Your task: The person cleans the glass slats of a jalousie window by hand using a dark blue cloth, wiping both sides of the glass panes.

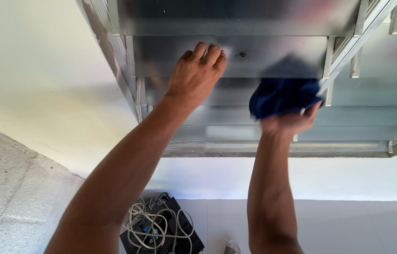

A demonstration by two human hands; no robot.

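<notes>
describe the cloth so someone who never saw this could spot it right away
Start at the shiny metal steps filling the top of the view, seen from below. Under them two bare arms reach up; the right hand presses a bunched cloth against the metal. It is dark blue, the only soft thing among grey panels.
</notes>
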